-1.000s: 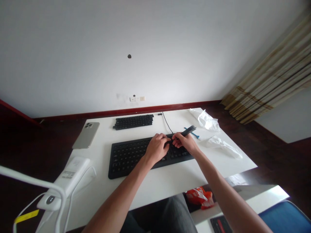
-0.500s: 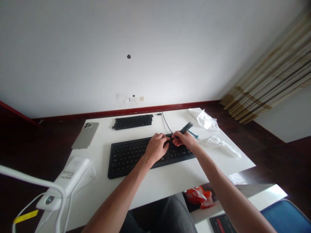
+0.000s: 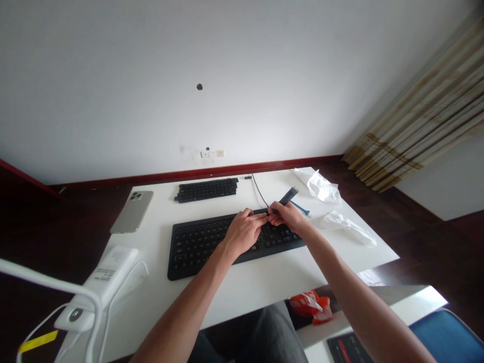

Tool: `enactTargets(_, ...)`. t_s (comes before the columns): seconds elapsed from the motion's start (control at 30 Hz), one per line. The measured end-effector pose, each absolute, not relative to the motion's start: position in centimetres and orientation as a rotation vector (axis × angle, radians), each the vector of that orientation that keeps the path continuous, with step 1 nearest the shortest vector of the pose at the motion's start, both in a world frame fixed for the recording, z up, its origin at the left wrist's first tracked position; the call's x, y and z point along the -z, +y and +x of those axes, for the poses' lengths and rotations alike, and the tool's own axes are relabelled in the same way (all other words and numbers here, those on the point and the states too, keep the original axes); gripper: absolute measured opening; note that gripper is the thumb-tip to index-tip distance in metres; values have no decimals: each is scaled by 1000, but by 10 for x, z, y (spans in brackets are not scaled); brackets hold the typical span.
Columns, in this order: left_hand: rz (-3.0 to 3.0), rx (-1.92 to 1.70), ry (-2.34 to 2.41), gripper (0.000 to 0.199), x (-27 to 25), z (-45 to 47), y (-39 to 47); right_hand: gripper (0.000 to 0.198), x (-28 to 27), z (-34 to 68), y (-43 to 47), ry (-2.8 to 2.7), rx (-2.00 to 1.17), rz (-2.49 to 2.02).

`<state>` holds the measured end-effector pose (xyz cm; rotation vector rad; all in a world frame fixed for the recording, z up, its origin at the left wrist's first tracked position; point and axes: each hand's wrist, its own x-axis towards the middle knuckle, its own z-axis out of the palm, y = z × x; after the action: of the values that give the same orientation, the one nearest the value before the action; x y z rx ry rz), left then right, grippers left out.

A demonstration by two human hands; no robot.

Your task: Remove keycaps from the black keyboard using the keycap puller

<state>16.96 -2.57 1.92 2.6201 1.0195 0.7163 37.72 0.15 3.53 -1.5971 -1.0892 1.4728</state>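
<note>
A black keyboard lies across the white desk, with rows of small pale-centred squares on its face. Over its upper right part, my left hand rests with fingers stretched toward my right fingertips. My right hand is closed around a black brush, whose bristle end points up and away to the right. The tips of both hands meet just above the keyboard's back edge, and whatever lies between them is hidden. Behind the keyboard sits a block of black keycaps set out in rows.
A blue pry tool lies beyond my right hand. Crumpled white wipes are at the right. To the left are a phone and a white power strip with cables. The keyboard's cable runs to the back.
My left fingers have straightened and reached right to my right fingertips. The brush in my right hand has tipped slightly left; the keyboard has stayed in place.
</note>
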Motion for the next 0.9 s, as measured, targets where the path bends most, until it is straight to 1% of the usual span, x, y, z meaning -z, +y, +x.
enactTargets(0.17, 2635, -705, 996, 48, -20, 166, -24, 23, -39, 374, 8, -1007, -1515, -1641)
enactTargets(0.53, 2536, -754, 958, 44, -18, 171, -23, 23, -41, 374, 13, -981, -1585, -1669)
enactTargets(0.6, 2509, -774, 957, 42, -17, 171, -23, 22, -39, 374, 5, -1083, -1515, -1635)
enactTargets(0.7, 2450, -821, 1013, 38, -15, 172, -23, 22, -34, 376, -12, -1345, -1324, -1551)
enactTargets(0.77, 2434, -842, 1056, 36, -13, 173, -24, 22, -33, 380, -23, -1508, -1146, -1543)
enactTargets(0.9, 2452, -842, 1120, 33, -10, 176, -25, 26, -42, 387, -32, -1767, -737, -1675)
